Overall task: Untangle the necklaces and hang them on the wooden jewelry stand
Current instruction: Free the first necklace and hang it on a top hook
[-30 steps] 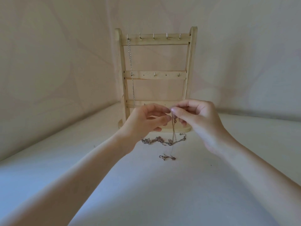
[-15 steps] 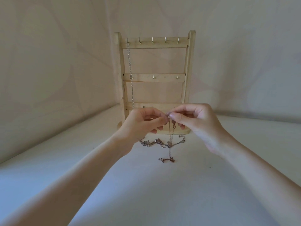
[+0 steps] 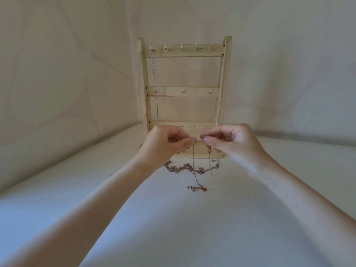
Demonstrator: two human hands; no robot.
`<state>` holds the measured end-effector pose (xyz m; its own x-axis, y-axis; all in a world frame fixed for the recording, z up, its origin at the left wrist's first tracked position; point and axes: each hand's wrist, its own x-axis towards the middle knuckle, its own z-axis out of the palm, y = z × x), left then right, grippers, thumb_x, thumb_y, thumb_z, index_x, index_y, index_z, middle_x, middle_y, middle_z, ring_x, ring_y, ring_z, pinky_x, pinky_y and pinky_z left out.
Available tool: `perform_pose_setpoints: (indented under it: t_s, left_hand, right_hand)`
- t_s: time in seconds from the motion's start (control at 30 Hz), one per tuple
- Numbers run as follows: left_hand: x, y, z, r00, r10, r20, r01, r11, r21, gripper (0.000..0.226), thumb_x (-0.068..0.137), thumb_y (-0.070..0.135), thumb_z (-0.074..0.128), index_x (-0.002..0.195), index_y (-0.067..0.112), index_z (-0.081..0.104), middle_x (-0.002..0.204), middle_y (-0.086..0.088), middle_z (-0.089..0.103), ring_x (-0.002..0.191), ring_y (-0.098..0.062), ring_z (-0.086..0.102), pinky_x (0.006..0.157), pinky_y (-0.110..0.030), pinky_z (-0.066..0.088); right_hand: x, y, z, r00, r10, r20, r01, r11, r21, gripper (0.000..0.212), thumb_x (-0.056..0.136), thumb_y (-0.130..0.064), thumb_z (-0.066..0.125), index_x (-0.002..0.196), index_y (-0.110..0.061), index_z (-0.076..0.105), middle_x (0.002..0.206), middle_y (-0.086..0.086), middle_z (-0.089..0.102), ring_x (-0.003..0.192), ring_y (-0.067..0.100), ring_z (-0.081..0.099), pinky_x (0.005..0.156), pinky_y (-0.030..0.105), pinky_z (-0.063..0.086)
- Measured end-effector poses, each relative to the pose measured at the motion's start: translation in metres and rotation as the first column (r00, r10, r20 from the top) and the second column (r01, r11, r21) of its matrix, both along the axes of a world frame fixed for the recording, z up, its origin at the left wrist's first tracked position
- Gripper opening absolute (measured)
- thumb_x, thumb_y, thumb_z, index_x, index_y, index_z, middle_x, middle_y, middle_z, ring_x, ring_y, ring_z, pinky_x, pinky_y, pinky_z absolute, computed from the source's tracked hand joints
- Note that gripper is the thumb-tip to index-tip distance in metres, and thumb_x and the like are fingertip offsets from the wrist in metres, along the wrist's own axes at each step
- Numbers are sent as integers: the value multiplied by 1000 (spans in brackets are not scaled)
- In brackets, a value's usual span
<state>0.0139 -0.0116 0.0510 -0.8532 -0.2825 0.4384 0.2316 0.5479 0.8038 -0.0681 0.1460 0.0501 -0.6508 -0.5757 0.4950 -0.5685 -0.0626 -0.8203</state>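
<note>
A wooden jewelry stand (image 3: 221,89) with three hooked rails stands upright at the back of the white surface. A silver chain (image 3: 154,83) hangs from its top-left hook. In front of the stand's base, my left hand (image 3: 165,146) and my right hand (image 3: 229,143) each pinch a thin necklace chain (image 3: 193,160) between thumb and forefinger, a short stretch held taut between them. Two strands hang down from the fingers, one with a clasp (image 3: 209,151) below my right hand. A tangled heap of chains (image 3: 189,168) lies on the surface under the hands.
The white surface (image 3: 173,228) spreads out toward me under both forearms. Pale patterned walls (image 3: 57,83) close in behind and at the left, meeting in a corner behind the stand.
My hands have drawn slightly apart, so a short stretch of chain shows between the fingertips. A strand with a clasp now hangs below my right hand.
</note>
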Motion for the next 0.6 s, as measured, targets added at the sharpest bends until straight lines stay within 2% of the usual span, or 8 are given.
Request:
perform_pose_setpoints:
  t_s: [0.07, 0.13, 0.23, 0.37, 0.5, 0.6]
  left_hand:
    - [-1, -1, -2, 998, 59, -14, -60, 989, -132, 15, 77, 29, 72, 65, 26, 65, 51, 17, 58, 52, 1, 51, 58, -23, 44]
    - [-1, -2, -3, 997, 70, -37, -77, 968, -238, 16, 78, 31, 71, 64, 29, 63, 54, 16, 58, 55, 1, 52, 59, -23, 43]
    - [1, -3, -3, 999, 21, -33, -32, 923, -383, 12, 79, 26, 71, 69, 22, 65, 62, 15, 59, 60, 3, 54, 59, -9, 41]
    - [-2, -4, -7, 998, -7, 56, 37, 824, -566, 15, 79, 25, 71, 77, 12, 67, 61, 19, 53, 56, 4, 52, 63, -13, 44]
    - [-2, -4, -8, 995, -22, 93, 74, 802, -593, 9, 81, 19, 70, 79, 11, 66, 63, 19, 54, 58, 8, 53, 64, -13, 45]
    - [-4, -5, -10, 996, -6, 86, 50, 853, -519, 10, 81, 13, 65, 73, 18, 62, 63, 16, 57, 60, 7, 55, 64, -17, 48]
  right_hand:
    - [-3, 0, -1, 998, -26, -62, 28, 999, 37, 13, 79, -7, 71, 75, -19, 71, 66, -4, 67, 63, 7, 57, 62, 17, 46]
    - [-4, 0, -2, 989, -38, -146, 54, 993, 103, 16, 78, -4, 70, 73, -19, 71, 66, -3, 66, 61, 7, 56, 62, 15, 45]
    - [-5, 0, -4, 951, -35, -306, 106, 970, 219, 10, 79, -3, 70, 77, -13, 73, 68, -7, 64, 59, 1, 52, 59, 10, 40]
    - [-9, 3, -5, 897, -38, -441, 178, 943, 282, 9, 77, -3, 70, 75, -11, 72, 69, -11, 62, 61, 0, 52, 60, 11, 38]
    - [-10, 3, -7, 890, -38, -454, 207, 922, 329, 12, 78, -7, 71, 84, -16, 71, 65, -9, 56, 61, 3, 49, 59, 13, 38]
    - [-12, 4, -8, 902, -20, -432, 199, 906, 374, 14, 79, -10, 71, 89, -19, 71, 67, -7, 56, 59, 4, 47, 58, 14, 37]
